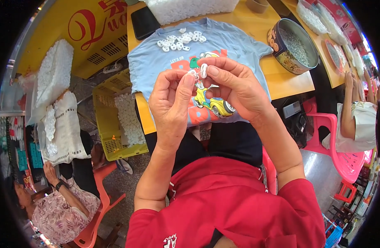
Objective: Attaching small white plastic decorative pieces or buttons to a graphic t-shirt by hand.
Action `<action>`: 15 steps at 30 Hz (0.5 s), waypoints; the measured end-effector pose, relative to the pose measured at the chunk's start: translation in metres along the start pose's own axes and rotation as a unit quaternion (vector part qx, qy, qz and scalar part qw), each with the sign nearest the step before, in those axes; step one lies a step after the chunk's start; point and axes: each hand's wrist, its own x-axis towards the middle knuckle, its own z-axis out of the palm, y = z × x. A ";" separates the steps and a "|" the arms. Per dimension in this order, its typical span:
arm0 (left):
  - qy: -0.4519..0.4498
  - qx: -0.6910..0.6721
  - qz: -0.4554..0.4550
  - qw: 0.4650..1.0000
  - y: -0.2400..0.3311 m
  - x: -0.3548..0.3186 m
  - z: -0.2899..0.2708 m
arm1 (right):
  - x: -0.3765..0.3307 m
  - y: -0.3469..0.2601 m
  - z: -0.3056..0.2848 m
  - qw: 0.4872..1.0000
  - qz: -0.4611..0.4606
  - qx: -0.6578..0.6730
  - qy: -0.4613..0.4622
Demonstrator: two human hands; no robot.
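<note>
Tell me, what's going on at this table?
A person in a red top is handling small white pieces. The left hand pinches one white piece and the right hand pinches a second white piece, held close together above a blue T-shirt spread on the yellow table. More loose white pieces lie near the shirt's collar, and a round tin of small silvery bits stands to the right.

Item one: a small, white, glossy, plastic-looking piece, pinched between thumb and forefinger of the left hand; partly covered, full outline not determinable. Item two: a small, white, rounded oblong, plastic-looking piece, held upright at the fingertips of the right hand, just right of item one. Contact between them cannot be confirmed.
</note>
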 end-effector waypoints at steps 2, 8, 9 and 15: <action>-0.002 0.004 -0.002 1.000 0.001 0.000 0.000 | -0.001 -0.001 0.001 1.000 -0.012 -0.012 -0.001; 0.002 0.023 -0.001 1.000 0.000 0.000 0.000 | -0.003 0.001 0.004 0.996 -0.053 -0.073 0.016; 0.002 0.023 -0.001 1.000 0.001 0.000 0.000 | -0.002 0.002 0.004 0.993 -0.075 -0.090 0.018; 0.003 0.038 -0.002 0.999 0.000 0.001 0.000 | 0.000 0.002 0.005 0.978 -0.133 -0.157 0.023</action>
